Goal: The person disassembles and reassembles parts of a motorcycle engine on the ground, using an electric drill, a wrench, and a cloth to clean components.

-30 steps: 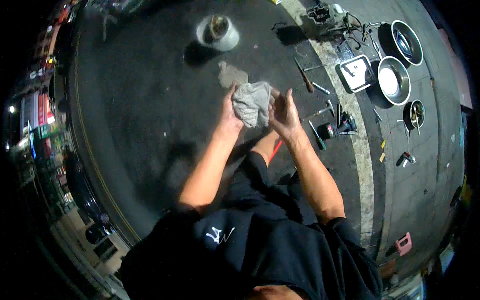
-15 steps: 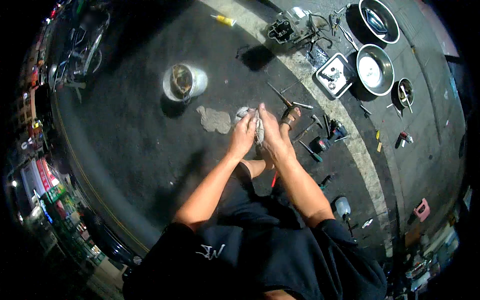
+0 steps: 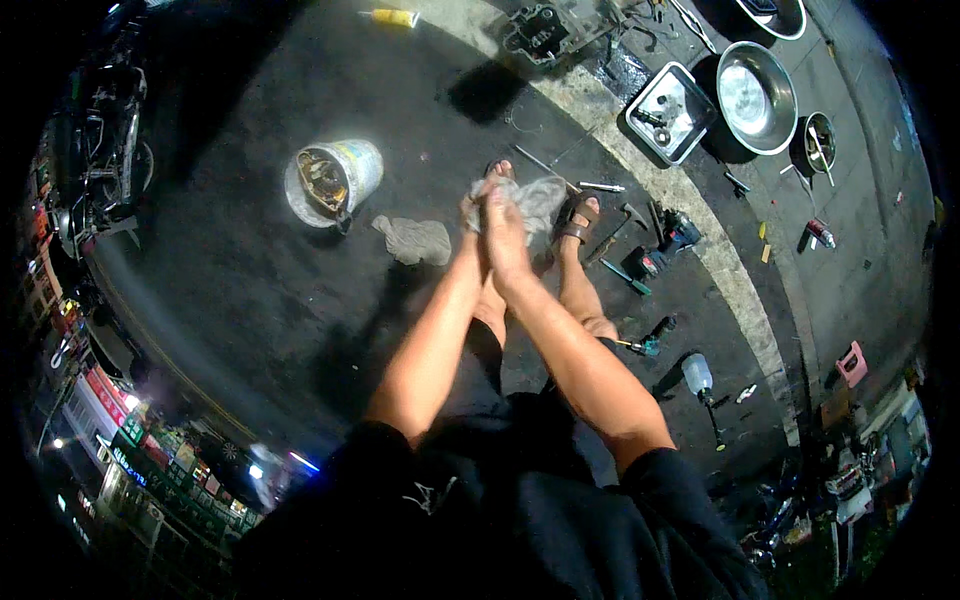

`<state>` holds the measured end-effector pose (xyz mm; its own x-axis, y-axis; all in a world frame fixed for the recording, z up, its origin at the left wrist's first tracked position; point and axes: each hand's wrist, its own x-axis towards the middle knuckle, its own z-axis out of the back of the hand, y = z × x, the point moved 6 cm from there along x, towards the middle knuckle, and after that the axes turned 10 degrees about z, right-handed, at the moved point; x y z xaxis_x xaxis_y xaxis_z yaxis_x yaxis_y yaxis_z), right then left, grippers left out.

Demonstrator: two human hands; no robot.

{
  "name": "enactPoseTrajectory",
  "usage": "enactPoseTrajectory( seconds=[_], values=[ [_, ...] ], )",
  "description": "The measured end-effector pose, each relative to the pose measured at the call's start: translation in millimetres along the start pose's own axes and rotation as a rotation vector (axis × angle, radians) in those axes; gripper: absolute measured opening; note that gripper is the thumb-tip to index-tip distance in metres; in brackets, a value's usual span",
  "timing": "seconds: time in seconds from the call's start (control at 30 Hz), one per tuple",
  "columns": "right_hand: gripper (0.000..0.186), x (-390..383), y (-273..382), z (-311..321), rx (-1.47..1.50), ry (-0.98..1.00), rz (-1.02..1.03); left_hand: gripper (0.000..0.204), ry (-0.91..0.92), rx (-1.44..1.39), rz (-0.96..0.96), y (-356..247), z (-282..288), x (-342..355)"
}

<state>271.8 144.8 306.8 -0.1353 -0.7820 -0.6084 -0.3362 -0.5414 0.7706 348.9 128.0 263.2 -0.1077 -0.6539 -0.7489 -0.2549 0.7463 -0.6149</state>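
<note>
A crumpled grey rag is pressed between my two hands in front of my legs, its loose end spreading to the right. My right hand lies over the cloth, fingers together and pointing away from me. Mostly hidden behind it, my left hand closes on the rag from the left side. A second grey rag lies flat on the dark ground to the left of my hands.
To the left stands a white bucket with dirty contents. On the right lie a hammer, a cordless drill and a screwdriver. Farther off are a metal tray, a steel bowl and an engine block.
My hands have come closer together, the right now covering much of the left. The rag has spread out to the right. The whole view has shifted, and both sandalled feet now show.
</note>
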Motion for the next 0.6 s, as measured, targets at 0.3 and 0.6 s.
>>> enactPoseTrajectory(
  seconds=[0.3, 0.6],
  values=[
    [0.062, 22, -53, -38, -0.527, 0.264, 0.491, 0.036, 0.282, -0.047, 0.421, -3, 75, 41],
    [0.035, 149, -124, 41, -0.553, 0.01, 0.388, 0.042, 0.24, -0.236, 0.505, 64, 37, 139]
  ],
)
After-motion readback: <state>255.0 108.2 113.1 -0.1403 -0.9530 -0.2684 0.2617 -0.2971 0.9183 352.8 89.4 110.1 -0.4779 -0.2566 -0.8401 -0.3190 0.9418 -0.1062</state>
